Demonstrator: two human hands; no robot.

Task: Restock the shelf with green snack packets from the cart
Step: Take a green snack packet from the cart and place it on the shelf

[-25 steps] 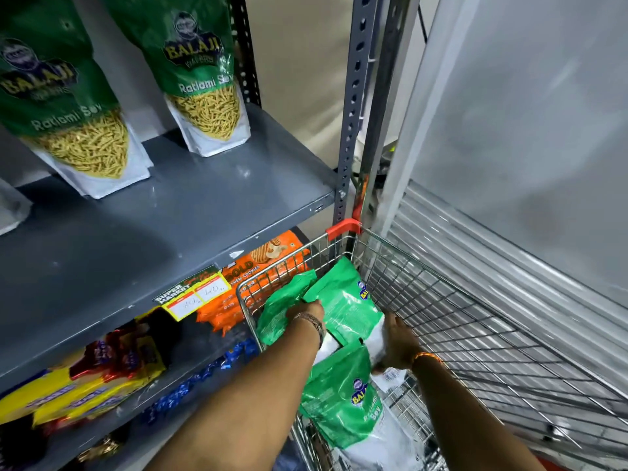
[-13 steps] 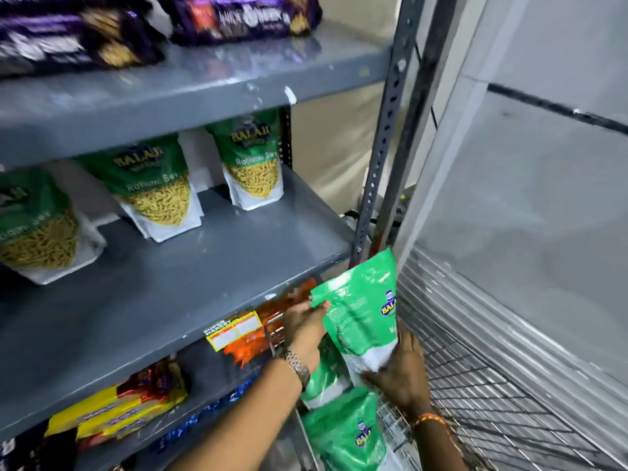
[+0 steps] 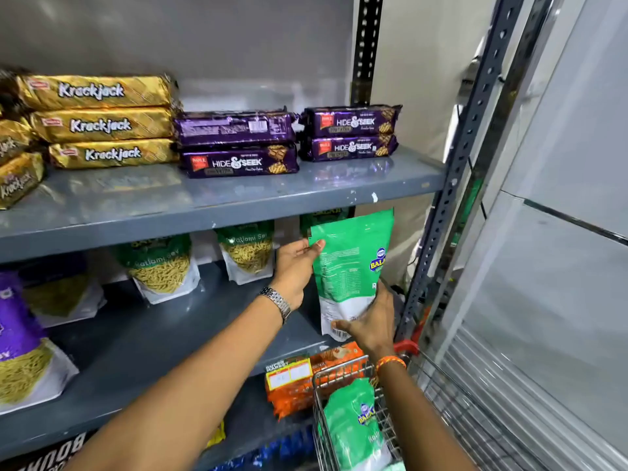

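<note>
A green and white snack packet (image 3: 350,263) stands upright, its back side facing me, at the right end of the grey middle shelf (image 3: 163,338). My left hand (image 3: 295,266) holds its upper left edge. My right hand (image 3: 370,321) grips its white bottom corner. Three like packets (image 3: 159,266) with yellow sev on the front stand at the back of the same shelf. Another green packet (image 3: 353,426) lies in the wire cart (image 3: 326,440) at the bottom right.
The shelf above (image 3: 204,202) carries gold Krackjack packs (image 3: 102,124) and purple Hide & Seek packs (image 3: 238,144). A purple sev bag (image 3: 20,345) stands at the left. Orange packs (image 3: 295,385) lie on the lower shelf. A perforated steel upright (image 3: 452,185) and a glass door (image 3: 560,266) stand on the right.
Both hands have lifted the green packet out of the cart and up to the right end of the middle shelf. My view has tilted upward.
</note>
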